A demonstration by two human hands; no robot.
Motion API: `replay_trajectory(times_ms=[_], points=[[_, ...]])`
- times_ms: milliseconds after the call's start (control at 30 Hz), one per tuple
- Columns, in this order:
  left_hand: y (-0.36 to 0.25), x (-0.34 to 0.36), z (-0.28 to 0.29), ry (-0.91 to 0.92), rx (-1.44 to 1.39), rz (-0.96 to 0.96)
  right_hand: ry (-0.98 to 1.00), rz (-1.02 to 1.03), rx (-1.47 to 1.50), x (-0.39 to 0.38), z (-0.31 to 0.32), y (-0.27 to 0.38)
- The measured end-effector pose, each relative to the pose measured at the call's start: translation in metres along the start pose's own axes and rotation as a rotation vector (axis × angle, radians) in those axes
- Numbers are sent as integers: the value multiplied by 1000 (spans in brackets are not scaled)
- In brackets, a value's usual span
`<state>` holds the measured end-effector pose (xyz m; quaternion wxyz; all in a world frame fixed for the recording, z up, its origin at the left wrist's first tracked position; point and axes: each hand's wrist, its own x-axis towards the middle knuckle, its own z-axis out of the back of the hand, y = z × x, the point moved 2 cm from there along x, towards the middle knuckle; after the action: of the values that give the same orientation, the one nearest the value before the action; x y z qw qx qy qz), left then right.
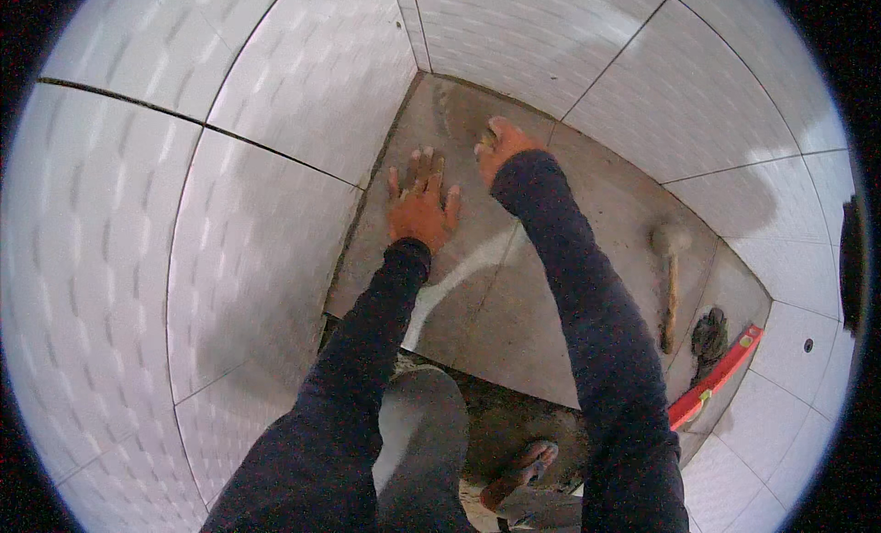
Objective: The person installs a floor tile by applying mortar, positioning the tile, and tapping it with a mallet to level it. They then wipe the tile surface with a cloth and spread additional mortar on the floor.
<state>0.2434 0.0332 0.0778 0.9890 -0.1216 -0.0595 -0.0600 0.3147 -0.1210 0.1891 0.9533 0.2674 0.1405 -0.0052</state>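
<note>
My left hand (pixel 423 208) lies flat with spread fingers on a large grey floor tile (pixel 468 189). Farther away and to the right, my right hand (pixel 507 147) is closed low over the same tile near the back corner. A small yellowish bit shows between its fingers, too little to name. A pale streak of light (pixel 450 280) crosses the tile near my left wrist. Dark long sleeves cover both my forearms.
White textured wall tiles (pixel 275 101) rise close on the left and at the back. On the right lie a mallet (pixel 671 299) with a wooden handle, a crumpled dark cloth or glove (pixel 709 336) and a red spirit level (pixel 720 377). A dark unpaved strip (pixel 514 414) borders the tiles' near edge, by my sandalled foot (pixel 532 460).
</note>
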Motion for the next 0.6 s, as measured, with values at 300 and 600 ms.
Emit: replay_trajectory(times_ms=[300, 600], points=[[2, 3, 4, -6, -41, 8, 309, -251, 420, 76, -30, 7], [-3, 6, 6, -51, -26, -17, 304, -248, 361, 68, 15, -52]])
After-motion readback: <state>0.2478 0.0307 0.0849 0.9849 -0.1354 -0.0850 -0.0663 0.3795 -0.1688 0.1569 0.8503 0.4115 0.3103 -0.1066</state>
